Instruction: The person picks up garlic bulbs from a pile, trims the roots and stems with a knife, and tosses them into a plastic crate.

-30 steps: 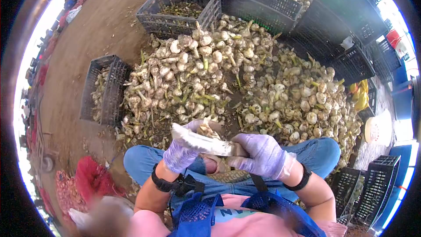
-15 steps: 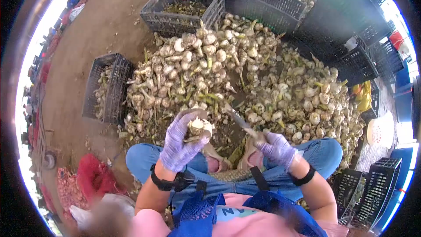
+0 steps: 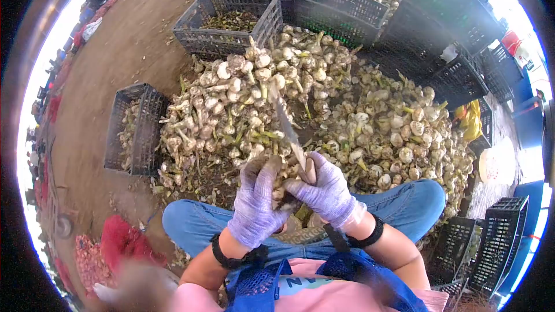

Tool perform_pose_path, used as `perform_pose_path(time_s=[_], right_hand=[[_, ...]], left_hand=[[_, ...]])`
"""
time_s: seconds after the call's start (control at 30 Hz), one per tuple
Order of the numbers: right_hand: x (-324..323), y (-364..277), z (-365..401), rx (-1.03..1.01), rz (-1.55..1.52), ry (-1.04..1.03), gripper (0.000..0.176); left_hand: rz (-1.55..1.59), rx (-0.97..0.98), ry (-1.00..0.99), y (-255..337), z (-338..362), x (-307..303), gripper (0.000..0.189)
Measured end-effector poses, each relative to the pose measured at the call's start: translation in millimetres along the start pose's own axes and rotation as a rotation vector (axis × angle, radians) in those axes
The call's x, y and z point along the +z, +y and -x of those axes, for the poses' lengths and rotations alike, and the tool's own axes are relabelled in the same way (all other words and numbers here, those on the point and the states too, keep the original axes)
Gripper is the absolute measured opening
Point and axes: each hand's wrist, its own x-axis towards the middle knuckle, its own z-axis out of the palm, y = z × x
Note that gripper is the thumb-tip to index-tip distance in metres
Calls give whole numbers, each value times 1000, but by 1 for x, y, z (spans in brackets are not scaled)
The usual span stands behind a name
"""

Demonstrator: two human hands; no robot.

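My left hand (image 3: 258,199), in a purple glove with a dirty palm, is curled around a garlic bulb (image 3: 280,190) that its fingers mostly hide. Close beside it on the right, my right hand (image 3: 326,190) wears a matching glove and grips the handle of a knife (image 3: 287,127). The blade points up and slightly left, away from me. The right fingertips are by the bulb, but whether they touch it is unclear. Beyond both hands lies a large pile of garlic bulbs with stems (image 3: 231,98).
A black crate (image 3: 136,130) holding some garlic stands at the left. Another crate (image 3: 228,37) with trimmings is behind the pile. More crates (image 3: 341,14) line the back and right. Red netting (image 3: 127,240) lies at lower left. My jean-covered knees (image 3: 193,225) flank the hands.
My right hand has moved left, up against the left hand, and the knife now points more upward. My left hand has turned, so the bulb is mostly covered. The view has shifted slightly.
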Motion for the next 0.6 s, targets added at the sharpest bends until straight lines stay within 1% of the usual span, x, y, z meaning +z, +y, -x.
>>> perform_pose_path(time_s=[0.03,0.07,0.1,0.13,0.17,0.2,0.23,0.27,0.3,0.33,0.37,0.43,0.47,0.5,0.53,0.57,0.6], right_hand=[[0,1,-1,97,-127,-8,51],[-1,-9,-1,17,-259,-30,47],[-4,-7,-4,21,-260,-34,47],[-10,-3,-6,-138,-14,-119,42],[-15,-1,-7,-299,234,-202,37],[-16,-3,-7,-258,248,-256,41],[-15,-3,-7,-261,251,-256,41],[-15,-3,-5,-199,106,-159,39],[-13,-2,-3,-135,-39,-65,37],[-25,0,1,-60,119,-147,35],[-26,0,8,19,25,-202,37],[-24,-6,16,-153,340,-267,39],[-19,-3,18,-232,390,-268,40],[-17,-5,18,-220,406,-305,42],[-14,-10,16,-221,402,-307,43],[-11,-15,14,-224,397,-311,43],[-10,-26,11,-227,396,-309,43]], left_hand=[[3,-2,0,0,-1,-2,81],[171,-91,-66,0,-3,-7,83],[337,-184,-133,-2,-6,-12,85],[747,-286,-286,-9,-12,-16,87],[1034,-459,-429,-17,-10,-16,86],[1043,-471,-431,-19,-8,-15,84],[1051,-478,-434,-20,-9,-16,82],[1051,-474,-434,-19,-9,-14,82],[1093,-469,-253,-19,-8,-12,82],[1126,-465,-65,-20,-7,-12,82],[1125,-560,-38,-19,-9,-19,81],[875,-496,37,-21,-7,-20,81],[811,-431,57,-26,-1,-16,82],[748,-363,77,-29,2,-12,82],[767,-439,-11,-27,6,-12,85],[766,-435,-13,-27,7,-10,85],[673,-364,-29,-29,12,-7,84]])
